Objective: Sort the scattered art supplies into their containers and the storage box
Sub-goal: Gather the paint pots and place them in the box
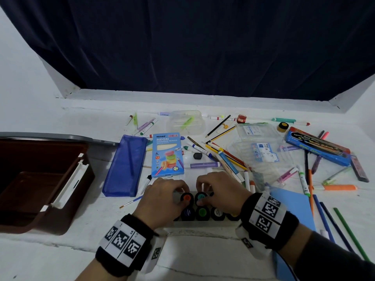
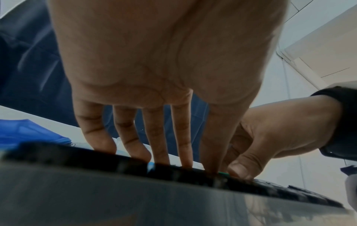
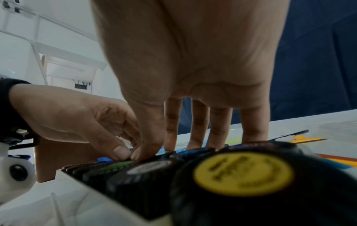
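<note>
Black paint jars with coloured lids stand in two rows in a clear tray (image 1: 203,225) at the table's front. My left hand (image 1: 179,196) pinches the orange-lidded jar (image 1: 187,198) in the back row, fingers behind it and thumb in front. Beside it, my right hand (image 1: 203,191) grips the teal-lidded jar (image 1: 201,197) the same way. The two thumbs nearly touch. The front row holds blue (image 1: 188,212), green (image 1: 202,212), white (image 3: 148,167) and yellow-lidded (image 3: 243,174) jars. In the left wrist view my left hand's fingers (image 2: 185,152) reach down behind the black lids.
An open brown storage box (image 1: 40,179) sits at the left. Behind the hands lie a blue pouch (image 1: 125,165), a Neon pencil box (image 1: 167,155), clear plastic cases (image 1: 185,122) (image 1: 261,147), a blue water-colour box (image 1: 316,147), and several scattered pencils and markers.
</note>
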`<state>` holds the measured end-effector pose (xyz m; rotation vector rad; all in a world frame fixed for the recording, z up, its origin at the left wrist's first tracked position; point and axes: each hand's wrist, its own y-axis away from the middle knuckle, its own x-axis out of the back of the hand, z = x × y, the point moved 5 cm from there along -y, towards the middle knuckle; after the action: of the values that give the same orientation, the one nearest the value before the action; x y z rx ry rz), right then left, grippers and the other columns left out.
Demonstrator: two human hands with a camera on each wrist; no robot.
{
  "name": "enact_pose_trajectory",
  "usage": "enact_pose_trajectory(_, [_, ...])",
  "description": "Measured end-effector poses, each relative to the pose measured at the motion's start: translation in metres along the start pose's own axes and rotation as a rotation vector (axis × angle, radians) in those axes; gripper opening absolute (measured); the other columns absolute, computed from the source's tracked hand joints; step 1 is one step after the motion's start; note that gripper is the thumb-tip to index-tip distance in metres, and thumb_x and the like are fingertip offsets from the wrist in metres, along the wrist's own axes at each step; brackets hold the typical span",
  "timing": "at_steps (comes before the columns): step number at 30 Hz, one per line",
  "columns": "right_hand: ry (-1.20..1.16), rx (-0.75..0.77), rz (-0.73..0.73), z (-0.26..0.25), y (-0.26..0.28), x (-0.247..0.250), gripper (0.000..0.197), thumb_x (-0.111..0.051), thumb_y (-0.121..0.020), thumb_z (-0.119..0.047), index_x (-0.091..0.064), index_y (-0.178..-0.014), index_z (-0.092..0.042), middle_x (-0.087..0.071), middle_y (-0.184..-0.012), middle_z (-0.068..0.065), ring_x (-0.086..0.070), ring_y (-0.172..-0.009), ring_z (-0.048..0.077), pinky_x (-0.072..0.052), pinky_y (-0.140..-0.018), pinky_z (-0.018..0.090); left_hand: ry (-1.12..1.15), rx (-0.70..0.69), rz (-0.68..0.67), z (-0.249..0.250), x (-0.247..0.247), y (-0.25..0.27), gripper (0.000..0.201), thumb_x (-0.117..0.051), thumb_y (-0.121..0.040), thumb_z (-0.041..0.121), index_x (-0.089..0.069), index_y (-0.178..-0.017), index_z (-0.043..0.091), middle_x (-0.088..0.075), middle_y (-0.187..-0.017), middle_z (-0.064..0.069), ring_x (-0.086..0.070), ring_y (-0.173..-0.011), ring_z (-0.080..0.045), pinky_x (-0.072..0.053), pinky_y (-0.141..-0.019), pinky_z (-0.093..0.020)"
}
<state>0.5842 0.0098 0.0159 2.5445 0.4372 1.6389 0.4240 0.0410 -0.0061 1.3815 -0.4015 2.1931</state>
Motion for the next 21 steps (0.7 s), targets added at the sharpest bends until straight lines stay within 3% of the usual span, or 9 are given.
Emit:
enact_pose_trajectory(3, [-0.007,0.006,0.028,0.001,0.001,-0.001,0.024,-0.074,-0.082,-0.044,-0.057,-0.093,-0.031,-0.060,-0.093,-0.007,-0.058,-0.088,0.013,-0.052,-0.079,0.034,0.010,-0.004,-0.020,0.000,0.000,0.000,0.021,-0.064,-0.089,0.048,-0.063,-0.108,0.038,-0.067,-0.105,0.018,-0.056,-0.101,-0.009,-0.049,-0.092,-0.037])
enact_pose_trajectory(9, [-0.124,0.021,0.199,0.015,0.016,0.009,0.032,-0.068,-0.086,-0.048,-0.058,-0.111,-0.032,-0.061,-0.095,-0.010,-0.061,-0.081,0.006,-0.056,-0.077,0.033,0.162,-0.006,0.026,0.009,0.016,0.001,0.022,-0.071,-0.088,0.043,-0.061,-0.106,0.038,-0.064,-0.099,0.018,-0.059,-0.097,-0.003,-0.054,-0.086,-0.031])
enact_pose_trajectory(16, [-0.232,0.003,0.481,0.043,0.039,0.046,0.023,-0.068,-0.088,-0.036,-0.058,-0.109,-0.034,-0.062,-0.082,-0.013,-0.062,-0.071,0.003,-0.053,-0.067,0.024,0.316,-0.094,0.041,0.049,0.047,-0.023,0.010,-0.067,-0.091,0.045,-0.063,-0.098,0.038,-0.069,-0.082,0.009,-0.064,-0.087,-0.005,-0.051,-0.082,-0.026])
enact_pose_trajectory(19, [-0.264,-0.021,0.539,0.066,0.052,0.060,0.023,-0.068,-0.089,-0.030,-0.057,-0.109,-0.035,-0.063,-0.081,-0.012,-0.063,-0.069,0.003,-0.053,-0.065,0.024,0.369,-0.164,0.056,0.073,0.058,-0.039,0.009,-0.066,-0.091,0.043,-0.064,-0.098,0.037,-0.068,-0.079,0.005,-0.063,-0.082,-0.009,-0.048,-0.076,-0.021])
enact_pose_trajectory(21, [-0.289,-0.044,0.564,0.083,0.060,0.071,0.022,-0.069,-0.089,-0.027,-0.057,-0.106,-0.035,-0.064,-0.078,-0.011,-0.063,-0.067,0.005,-0.054,-0.064,0.025,0.399,-0.194,0.054,0.087,0.062,-0.053,0.007,-0.064,-0.092,0.041,-0.064,-0.097,0.037,-0.067,-0.077,0.002,-0.062,-0.078,-0.012,-0.048,-0.074,-0.024])
